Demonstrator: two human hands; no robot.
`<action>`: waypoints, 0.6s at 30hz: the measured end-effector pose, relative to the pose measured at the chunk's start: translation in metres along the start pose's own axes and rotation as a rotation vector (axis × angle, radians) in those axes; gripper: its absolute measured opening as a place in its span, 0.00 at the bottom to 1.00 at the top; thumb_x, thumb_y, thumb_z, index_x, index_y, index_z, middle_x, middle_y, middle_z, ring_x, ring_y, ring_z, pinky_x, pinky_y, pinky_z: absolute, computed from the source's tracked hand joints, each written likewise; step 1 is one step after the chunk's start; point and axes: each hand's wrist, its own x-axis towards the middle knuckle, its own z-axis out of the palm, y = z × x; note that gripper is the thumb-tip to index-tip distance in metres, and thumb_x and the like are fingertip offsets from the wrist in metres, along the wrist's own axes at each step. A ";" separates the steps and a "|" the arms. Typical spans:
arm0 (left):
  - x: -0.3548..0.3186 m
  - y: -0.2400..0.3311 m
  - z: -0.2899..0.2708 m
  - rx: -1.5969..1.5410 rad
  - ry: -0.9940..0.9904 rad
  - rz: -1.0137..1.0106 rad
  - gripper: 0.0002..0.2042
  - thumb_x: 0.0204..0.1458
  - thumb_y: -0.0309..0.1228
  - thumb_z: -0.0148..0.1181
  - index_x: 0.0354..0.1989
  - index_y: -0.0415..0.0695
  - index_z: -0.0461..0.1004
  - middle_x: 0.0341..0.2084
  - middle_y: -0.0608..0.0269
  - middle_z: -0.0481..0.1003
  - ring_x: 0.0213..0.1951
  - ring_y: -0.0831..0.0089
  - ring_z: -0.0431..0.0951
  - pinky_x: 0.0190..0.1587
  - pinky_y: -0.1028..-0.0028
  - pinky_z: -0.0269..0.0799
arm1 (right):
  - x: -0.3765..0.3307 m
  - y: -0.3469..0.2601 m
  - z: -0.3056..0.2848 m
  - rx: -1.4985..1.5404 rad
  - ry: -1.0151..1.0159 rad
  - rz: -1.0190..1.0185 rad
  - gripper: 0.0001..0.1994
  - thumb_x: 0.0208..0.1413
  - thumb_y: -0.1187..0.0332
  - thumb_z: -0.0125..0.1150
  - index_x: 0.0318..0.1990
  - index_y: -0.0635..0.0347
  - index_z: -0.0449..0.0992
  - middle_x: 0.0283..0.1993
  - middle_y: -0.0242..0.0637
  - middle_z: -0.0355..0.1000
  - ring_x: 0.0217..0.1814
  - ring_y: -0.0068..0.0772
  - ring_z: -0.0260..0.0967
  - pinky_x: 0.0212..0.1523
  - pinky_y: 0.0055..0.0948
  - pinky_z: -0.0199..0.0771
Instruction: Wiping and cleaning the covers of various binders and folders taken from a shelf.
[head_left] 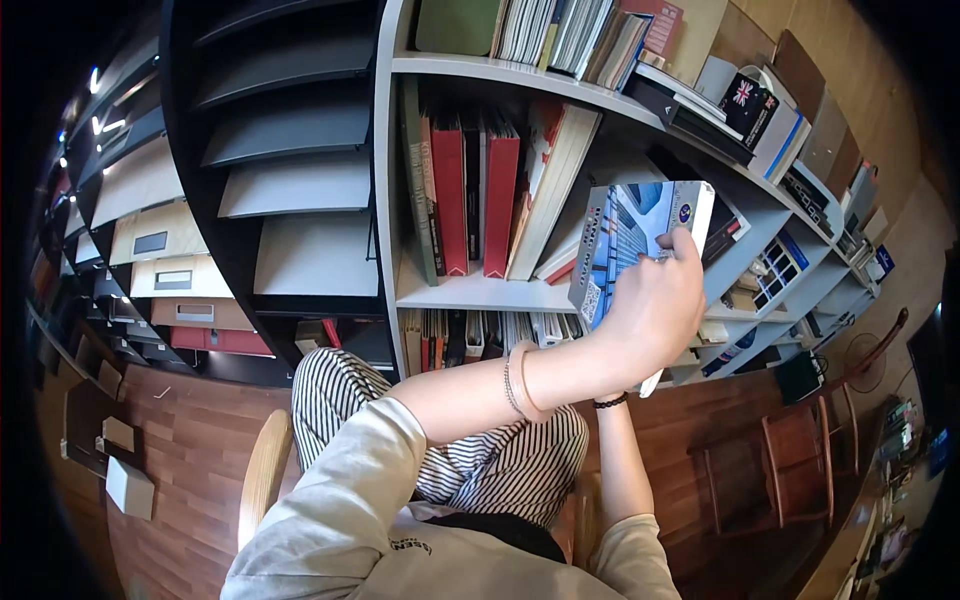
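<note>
In front of the shelves, to the right, a thick book (640,215) with a blue cover showing buildings is tilted, its pale page edge facing right. My left arm reaches across my lap, and my left hand (655,305) is closed on the book, fingers over its front cover. A pink bangle and a thin chain circle that wrist. My right forearm rises beneath, with a dark beaded bracelet (609,402); the right hand is hidden behind my left hand and the book. Red binders (448,195) and a thick white-paged book (553,190) stand on the shelf just left of the held book.
A grey-white bookcase (480,292) spans the front, packed with books above and below. Dark slanted shelves (290,145) stand to its left. My knees in striped trousers (500,470) are close to it. A wooden chair (798,460) stands right; a white box (130,490) sits left.
</note>
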 end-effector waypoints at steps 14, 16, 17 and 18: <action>0.028 -0.128 0.003 -0.466 -0.290 -0.028 0.19 0.54 0.26 0.51 0.52 0.27 0.63 0.34 0.39 0.77 0.40 0.59 0.81 0.43 0.66 0.76 | 0.064 0.088 0.154 -0.104 0.063 0.091 0.24 0.55 0.66 0.60 0.57 0.65 0.61 0.54 0.48 0.62 0.58 0.44 0.62 0.58 0.37 0.60; 0.010 -0.132 -0.026 -0.609 -0.134 0.060 0.16 0.51 0.28 0.57 0.48 0.34 0.71 0.40 0.40 0.76 0.42 0.53 0.79 0.44 0.67 0.75 | 0.079 0.106 0.161 -0.271 0.004 0.078 0.23 0.57 0.66 0.59 0.57 0.65 0.62 0.54 0.49 0.62 0.57 0.46 0.62 0.57 0.37 0.61; 0.005 -0.139 -0.054 -0.589 -0.103 0.122 0.16 0.51 0.26 0.56 0.48 0.33 0.71 0.42 0.38 0.74 0.45 0.56 0.78 0.47 0.68 0.73 | 0.087 0.103 0.178 -0.255 -0.017 0.092 0.23 0.57 0.66 0.59 0.57 0.65 0.62 0.54 0.49 0.62 0.57 0.46 0.62 0.57 0.37 0.61; -0.001 -0.143 -0.080 -0.570 -0.071 0.182 0.16 0.51 0.23 0.55 0.49 0.31 0.70 0.45 0.36 0.73 0.49 0.59 0.77 0.49 0.68 0.72 | 0.100 0.091 0.193 -0.178 0.020 0.060 0.22 0.57 0.66 0.57 0.56 0.66 0.63 0.53 0.51 0.63 0.56 0.49 0.63 0.55 0.38 0.62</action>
